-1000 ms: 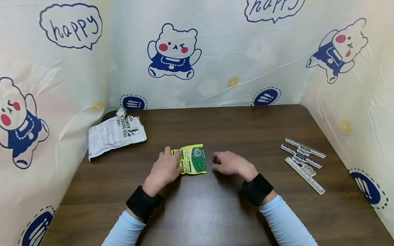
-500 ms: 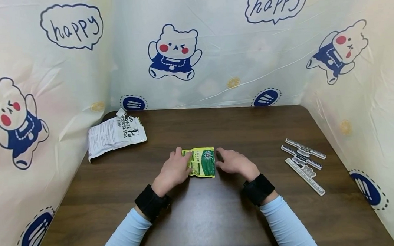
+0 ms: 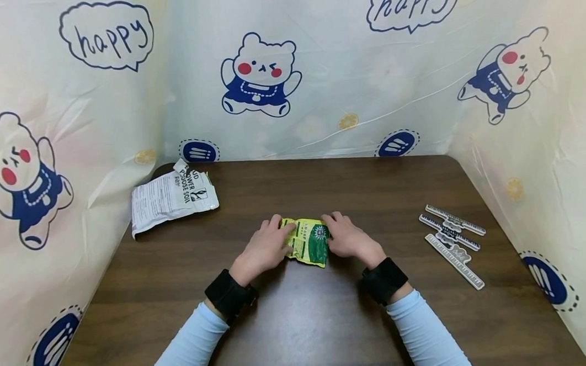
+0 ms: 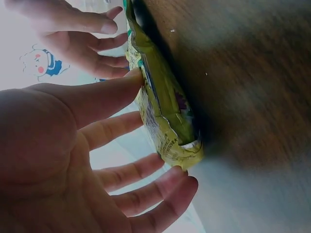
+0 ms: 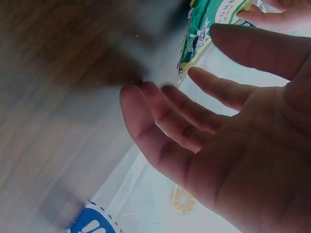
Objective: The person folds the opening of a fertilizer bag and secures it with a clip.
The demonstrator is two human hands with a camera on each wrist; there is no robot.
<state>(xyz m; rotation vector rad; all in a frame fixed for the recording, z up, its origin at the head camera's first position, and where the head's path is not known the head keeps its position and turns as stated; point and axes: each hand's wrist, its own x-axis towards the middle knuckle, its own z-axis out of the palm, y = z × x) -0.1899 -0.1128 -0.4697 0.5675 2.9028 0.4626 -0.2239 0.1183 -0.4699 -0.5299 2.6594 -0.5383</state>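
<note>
A small yellow and green packet (image 3: 308, 243) lies at the middle of the table, slightly turned. My left hand (image 3: 261, 250) holds its left end between thumb and fingers. The left wrist view shows the thumb on one face of the packet (image 4: 167, 114) and the fingertips along its edge. At the packet's right end is my right hand (image 3: 349, 239), fingers loosely bent. In the right wrist view, the thumb of the right hand (image 5: 228, 131) overlaps the green end of the packet (image 5: 199, 34), while its other fingers are spread beside it.
A white printed bag (image 3: 174, 199) lies at the back left of the brown wooden table (image 3: 310, 326). On the right, three ruler-like clips (image 3: 455, 257) lie close together. A printed curtain (image 3: 326, 65) stands around the back and sides.
My left hand has slid the packet to the right, toward my right hand, and the packet has turned slightly. The right hand has shifted only a little and is now at the packet's right edge.
</note>
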